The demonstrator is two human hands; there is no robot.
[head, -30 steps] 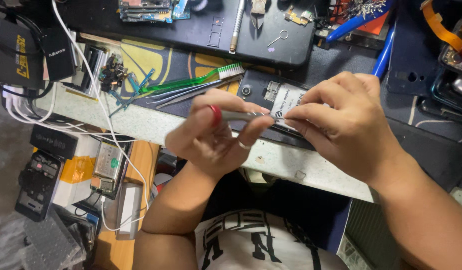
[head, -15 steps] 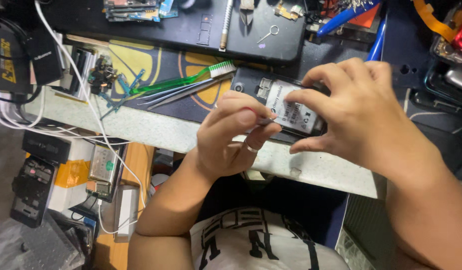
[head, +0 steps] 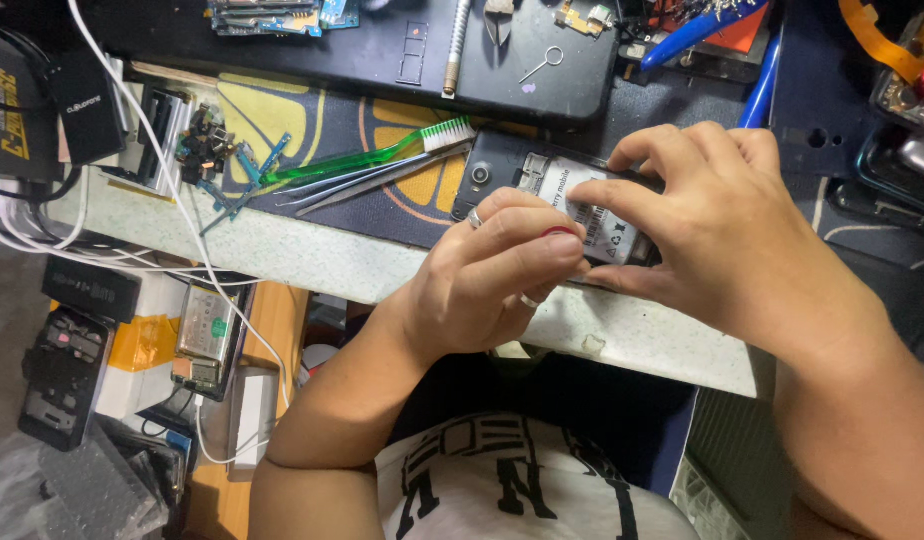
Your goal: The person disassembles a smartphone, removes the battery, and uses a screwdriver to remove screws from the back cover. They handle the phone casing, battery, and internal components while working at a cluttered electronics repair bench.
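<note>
A person works on an opened black mobile phone (head: 542, 195) lying back-up near the front edge of a cluttered repair bench (head: 312, 265). The right hand (head: 727, 235), at three o'clock of the phone, clasps its body between thumb and curled fingers. The left hand (head: 492, 275), at seven o'clock, pinches its fingers closed on the phone's near edge. A green toothbrush (head: 367, 157) and metal tweezers (head: 372, 180) lie at nine o'clock.
</note>
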